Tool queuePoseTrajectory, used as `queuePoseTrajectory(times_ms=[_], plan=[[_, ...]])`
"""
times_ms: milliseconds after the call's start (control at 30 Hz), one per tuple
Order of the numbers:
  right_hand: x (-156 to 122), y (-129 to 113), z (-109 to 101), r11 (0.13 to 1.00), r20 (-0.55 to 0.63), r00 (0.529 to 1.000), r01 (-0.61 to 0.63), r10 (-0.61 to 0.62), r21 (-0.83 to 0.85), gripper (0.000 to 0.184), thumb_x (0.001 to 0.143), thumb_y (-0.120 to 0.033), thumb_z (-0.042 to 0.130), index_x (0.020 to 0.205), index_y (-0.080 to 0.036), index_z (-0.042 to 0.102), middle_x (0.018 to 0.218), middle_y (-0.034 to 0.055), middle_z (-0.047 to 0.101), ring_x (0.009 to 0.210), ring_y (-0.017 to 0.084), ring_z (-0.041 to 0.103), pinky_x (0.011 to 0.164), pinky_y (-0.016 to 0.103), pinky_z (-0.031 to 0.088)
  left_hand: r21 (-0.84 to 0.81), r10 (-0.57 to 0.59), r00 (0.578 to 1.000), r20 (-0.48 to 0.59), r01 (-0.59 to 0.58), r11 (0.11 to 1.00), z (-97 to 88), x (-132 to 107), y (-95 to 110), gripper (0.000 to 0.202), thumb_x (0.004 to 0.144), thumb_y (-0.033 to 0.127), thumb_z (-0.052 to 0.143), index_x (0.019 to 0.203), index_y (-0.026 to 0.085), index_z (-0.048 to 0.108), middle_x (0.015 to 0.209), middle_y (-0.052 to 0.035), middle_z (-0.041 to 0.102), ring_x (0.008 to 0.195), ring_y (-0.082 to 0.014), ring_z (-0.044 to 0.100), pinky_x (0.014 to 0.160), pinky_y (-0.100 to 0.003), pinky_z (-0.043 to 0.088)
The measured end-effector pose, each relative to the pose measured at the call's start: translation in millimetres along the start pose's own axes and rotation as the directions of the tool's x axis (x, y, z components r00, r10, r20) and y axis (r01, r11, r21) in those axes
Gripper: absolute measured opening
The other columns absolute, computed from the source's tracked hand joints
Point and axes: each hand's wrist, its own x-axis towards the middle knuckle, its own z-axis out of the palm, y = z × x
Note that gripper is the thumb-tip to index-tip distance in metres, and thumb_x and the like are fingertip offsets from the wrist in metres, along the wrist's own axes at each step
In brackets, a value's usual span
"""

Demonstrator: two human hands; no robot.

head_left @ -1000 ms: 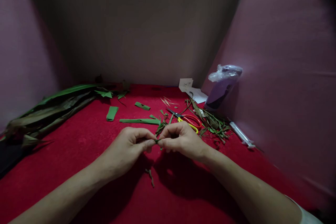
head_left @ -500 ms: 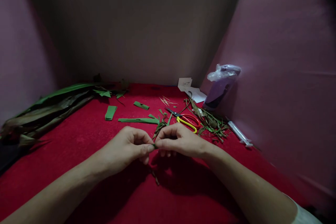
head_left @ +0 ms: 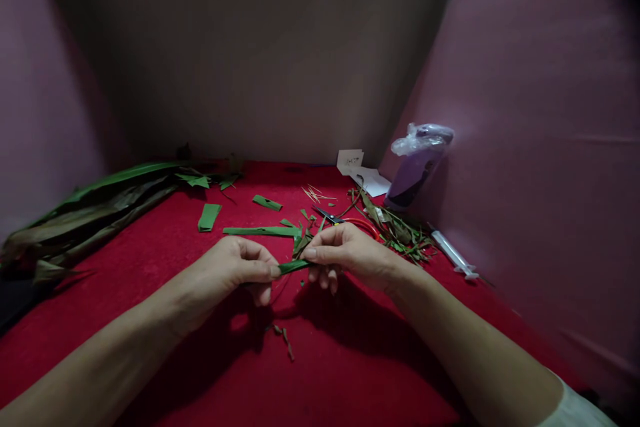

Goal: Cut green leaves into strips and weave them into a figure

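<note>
A narrow green leaf strip (head_left: 294,267) stretches between my two hands above the red cloth. My left hand (head_left: 245,268) pinches its left end between thumb and fingers. At the other end, my right hand (head_left: 340,253) pinches the strip, its lower fingers curled beneath. Scissors (head_left: 327,215) with dark blades lie just behind my right hand, which hides part of their handles. Dried leaf scraps (head_left: 301,244) sit right behind the strip. Below the hands, a small brown dried piece (head_left: 287,343) rests on the cloth.
Cut green leaf pieces (head_left: 209,217) and a long strip (head_left: 260,231) lie beyond my hands. Large leaves (head_left: 100,203) fill the left side. Toothpicks (head_left: 317,193), white papers (head_left: 373,181), dried trimmings (head_left: 403,233), a purple pouch (head_left: 415,173) and a syringe (head_left: 454,255) are farther back and right.
My hands have drawn apart, the left one moving left, so a length of green leaf strip now shows between them. My right hand now covers more of the scissors' handles.
</note>
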Motion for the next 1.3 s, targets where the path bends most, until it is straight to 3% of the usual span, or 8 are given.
queuePoseTrajectory(times_ms=[400,567,733,867,1067,1300], plan=[[1.2,2.0,0.4,0.997,0.003,1.000,-0.029,0.029,0.070,0.021,0.074,-0.031,0.071,0.074,-0.011,0.063,0.057,0.0017,0.066,0.042,0.008,0.058,0.038,0.017,0.049,-0.016,-0.053,0.996,0.076,0.055,0.998,-2.8,0.6,0.6,0.014,0.070,0.019,0.065,0.057,0.015,0.062,0.046,-0.0018,0.062,0.043,-0.0089,0.048,0.047,-0.021,0.034],[-1.0,-3.4,0.0,0.997,0.008,1.000,-0.024,0.024,0.079,0.043,0.079,-0.054,0.059,0.081,-0.011,0.063,0.062,0.0061,0.068,0.048,0.013,0.063,0.041,0.020,0.051,0.009,-0.001,1.000,0.028,0.001,1.000,-2.8,0.1,0.6,0.014,0.069,0.021,0.067,0.057,0.015,0.063,0.045,-0.0022,0.062,0.045,-0.0106,0.047,0.048,-0.023,0.034],[2.2,-8.0,-0.2,0.977,-0.146,0.988,-0.016,0.048,0.212,0.059,0.073,-0.071,0.051,0.084,-0.013,0.058,0.063,0.0081,0.067,0.051,0.016,0.064,0.039,0.023,0.050,-0.041,0.006,0.999,-0.046,-0.008,0.999,-4.1,3.5,-2.5,0.016,0.068,0.026,0.068,0.058,0.015,0.062,0.047,-0.0025,0.063,0.045,-0.0113,0.050,0.049,-0.024,0.036],[7.8,2.0,8.6,0.967,-0.282,0.957,0.128,-0.063,0.219,0.049,0.065,-0.060,0.069,0.072,-0.014,0.053,0.064,0.0051,0.064,0.045,0.009,0.055,0.040,0.020,0.047,-0.048,0.092,0.983,-0.158,-0.101,0.994,-1.1,7.7,-6.4,0.015,0.069,0.028,0.069,0.065,0.016,0.062,0.054,-0.0018,0.066,0.051,-0.0127,0.057,0.055,-0.025,0.041],[9.6,14.6,28.0,0.921,-0.368,0.909,0.300,-0.197,0.250,0.031,0.071,-0.040,0.072,0.072,-0.016,0.053,0.053,-0.0067,0.048,0.039,0.004,0.038,0.037,0.017,0.035,0.018,0.158,0.975,-0.155,-0.157,0.987,9.8,7.3,-8.9,0.017,0.072,0.031,0.066,0.066,0.016,0.061,0.057,-0.0001,0.064,0.049,-0.0101,0.052,0.050,-0.023,0.038],[9.3,12.2,26.3,0.918,-0.397,0.909,0.259,-0.126,0.301,0.030,0.068,-0.038,0.074,0.072,-0.014,0.056,0.058,-0.0030,0.058,0.041,0.004,0.043,0.037,0.016,0.036,0.007,0.132,0.979,-0.156,-0.133,0.991,10.9,5.9,-9.2,0.019,0.073,0.032,0.065,0.066,0.015,0.059,0.057,-0.0018,0.065,0.050,-0.0111,0.053,0.049,-0.024,0.039]])
